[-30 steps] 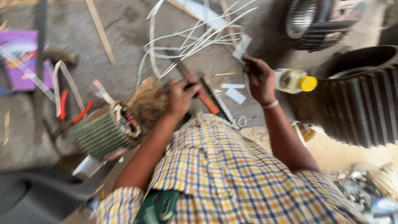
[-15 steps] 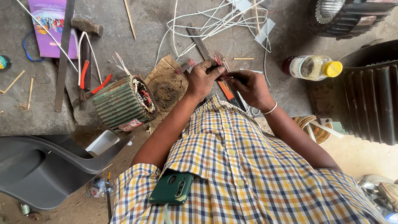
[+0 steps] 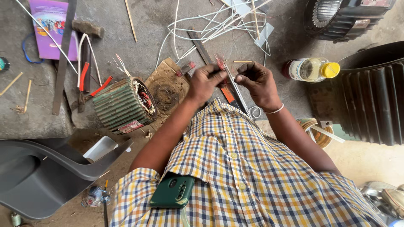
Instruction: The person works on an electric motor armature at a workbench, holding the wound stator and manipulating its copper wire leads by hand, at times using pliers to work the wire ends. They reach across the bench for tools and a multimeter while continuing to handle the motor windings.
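My left hand [image 3: 206, 82] and my right hand [image 3: 257, 80] meet in front of my chest, fingertips almost touching. Between them they pinch a thin pale strip [image 3: 228, 74]; I cannot tell its material. Under the hands, on the concrete floor, lies a flat metal file [image 3: 201, 45] and a tool with an orange-red handle [image 3: 227, 95]. Left of my left hand a green ribbed motor stator [image 3: 122, 105] with copper windings rests beside a worn wooden board [image 3: 166, 86].
Loose white wires [image 3: 219, 25] lie beyond the hands. A bottle of yellowish liquid with a yellow cap [image 3: 312, 69] and a big black ribbed motor housing [image 3: 374, 101] are at the right. Red-handled pliers [image 3: 83, 80], a hammer [image 3: 86, 28], a purple booklet [image 3: 52, 25] and a grey chair [image 3: 38, 168] are at the left.
My right hand drew back from its reach toward the bottle and joined the left hand. Both now pinch the strip together. The view steadied and shifted left.
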Action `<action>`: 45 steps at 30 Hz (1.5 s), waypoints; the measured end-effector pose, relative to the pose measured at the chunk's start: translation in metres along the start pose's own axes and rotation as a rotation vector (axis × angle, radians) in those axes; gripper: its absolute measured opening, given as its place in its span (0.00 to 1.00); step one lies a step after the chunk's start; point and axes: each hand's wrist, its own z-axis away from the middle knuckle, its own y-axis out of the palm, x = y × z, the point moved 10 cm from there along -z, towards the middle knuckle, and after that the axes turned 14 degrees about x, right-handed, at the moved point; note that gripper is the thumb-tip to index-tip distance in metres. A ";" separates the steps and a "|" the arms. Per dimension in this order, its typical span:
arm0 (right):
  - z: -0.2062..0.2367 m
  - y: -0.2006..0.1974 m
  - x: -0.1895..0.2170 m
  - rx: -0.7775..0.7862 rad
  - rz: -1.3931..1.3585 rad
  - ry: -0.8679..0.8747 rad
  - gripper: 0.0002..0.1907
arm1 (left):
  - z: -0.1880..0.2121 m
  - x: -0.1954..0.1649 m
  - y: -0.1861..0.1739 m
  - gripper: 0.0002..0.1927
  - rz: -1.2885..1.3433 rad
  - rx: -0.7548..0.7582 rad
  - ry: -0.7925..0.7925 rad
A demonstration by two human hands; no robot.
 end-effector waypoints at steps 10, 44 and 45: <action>-0.018 0.010 0.000 -0.045 0.104 0.060 0.16 | -0.001 0.008 0.010 0.09 0.091 0.115 -0.115; -0.241 -0.185 -0.051 -0.471 0.981 0.349 0.16 | -0.034 0.092 -0.116 0.09 0.496 -0.310 -0.257; -0.248 -0.188 -0.054 -0.479 0.975 0.382 0.18 | -0.032 0.093 -0.118 0.11 0.507 -0.315 -0.273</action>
